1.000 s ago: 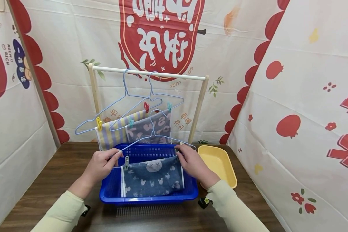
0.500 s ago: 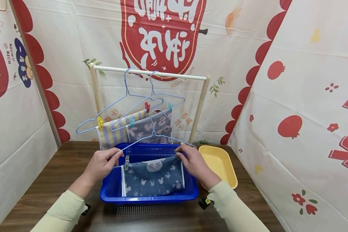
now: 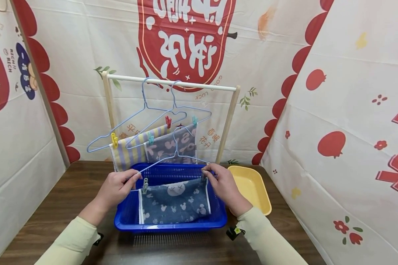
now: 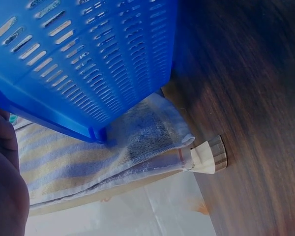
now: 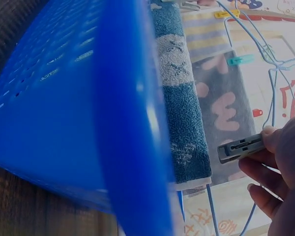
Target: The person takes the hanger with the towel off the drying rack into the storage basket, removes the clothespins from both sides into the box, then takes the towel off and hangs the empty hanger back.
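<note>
In the head view my left hand (image 3: 117, 187) grips the left end of a blue wire hanger (image 3: 176, 152). Over its lower bar lies a dark blue towel (image 3: 174, 206) with pale mouse prints. A grey clothespin (image 3: 145, 186) stands at the towel's top left. My right hand (image 3: 223, 186) is at the top right corner. Seen from the right wrist, that hand pinches a second grey clothespin (image 5: 241, 148) between thumb and fingers, its tip just beside the towel's edge (image 5: 191, 162). The left wrist view shows only part of the left hand (image 4: 7, 172).
Beneath the towel sits a blue plastic basket (image 3: 169, 228). Behind it, a rack (image 3: 199, 85) bears two blue hangers with a striped towel (image 3: 122, 156) and a grey towel (image 3: 172, 145), held by coloured clothespins. A yellow tray (image 3: 252, 187) stands at the right on the wooden table (image 3: 86, 176).
My right hand has shifted slightly right and down with the clothespin. The hanger's hook has moved a little right, and its right end now lies behind that hand. The left hand stays in place.
</note>
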{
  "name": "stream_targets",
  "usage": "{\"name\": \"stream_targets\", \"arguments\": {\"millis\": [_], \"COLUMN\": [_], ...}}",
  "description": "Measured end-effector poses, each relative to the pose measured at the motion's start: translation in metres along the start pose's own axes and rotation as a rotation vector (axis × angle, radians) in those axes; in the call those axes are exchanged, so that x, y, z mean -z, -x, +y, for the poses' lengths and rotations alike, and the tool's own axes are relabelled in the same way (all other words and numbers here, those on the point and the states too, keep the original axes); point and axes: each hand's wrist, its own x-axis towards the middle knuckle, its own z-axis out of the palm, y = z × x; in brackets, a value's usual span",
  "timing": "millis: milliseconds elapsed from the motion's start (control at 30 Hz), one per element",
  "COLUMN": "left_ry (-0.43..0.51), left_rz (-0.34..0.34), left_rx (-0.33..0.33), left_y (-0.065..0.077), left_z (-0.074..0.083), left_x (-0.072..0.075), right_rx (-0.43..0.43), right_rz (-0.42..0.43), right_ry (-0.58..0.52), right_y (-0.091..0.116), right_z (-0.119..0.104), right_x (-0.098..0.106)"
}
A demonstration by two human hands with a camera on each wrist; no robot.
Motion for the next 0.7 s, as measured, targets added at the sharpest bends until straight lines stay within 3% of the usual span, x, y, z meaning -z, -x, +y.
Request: {"name": "stream_targets", "arguments": {"millis": [267,600,700], "left_ry": [0.004,-0.007,-0.007], "left_rz": [-0.001,-0.002,0.0], "left_rx": [0.002,0.0,-0.001], "left_y": [0.0,-0.001,-0.001], "left_z": [0.001,0.001,0.001], "left_x": [0.001,0.0,0.0], "right_rx": [-0.015,-0.165,-0.168], "right_rz": [0.041,0.107,0.131], "right_ry": [-0.01,-0.142,-0.143], "right_y": [0.004,0.012,0.015], "right_z": [0.001,0.001,0.006], "right_x": [0.0,0.009,0.012]}}
